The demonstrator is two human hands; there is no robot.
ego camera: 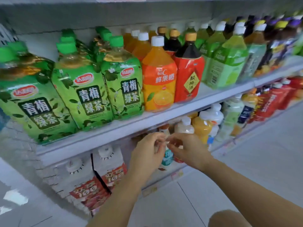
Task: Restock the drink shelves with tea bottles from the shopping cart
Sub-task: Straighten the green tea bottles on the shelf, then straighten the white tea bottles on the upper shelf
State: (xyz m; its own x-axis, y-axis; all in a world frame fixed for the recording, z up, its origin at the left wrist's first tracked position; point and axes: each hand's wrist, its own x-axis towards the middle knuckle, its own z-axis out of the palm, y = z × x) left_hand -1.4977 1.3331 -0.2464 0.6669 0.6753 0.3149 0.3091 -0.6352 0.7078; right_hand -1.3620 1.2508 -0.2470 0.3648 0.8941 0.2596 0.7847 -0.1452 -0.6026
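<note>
Large green tea bottles (pixel 85 89) with green caps stand in rows on the left of the upper shelf (pixel 164 117). My left hand (pixel 147 154) and my right hand (pixel 186 149) are raised in front of the shelf below it. Their curled fingertips almost meet. Right behind the fingertips stands a small bottle (pixel 167 158) with a teal label and a brown cap. The frame does not show whether the fingers pinch that bottle or something tiny. No shopping cart is in view.
To the right of the green tea stand an orange juice bottle (pixel 158 79), a red-labelled dark bottle (pixel 188 76) and more green bottles (pixel 224 63). White cartons (pixel 108 167) stand on the lower shelf at left. Pale floor tiles (pixel 254 161) lie at right.
</note>
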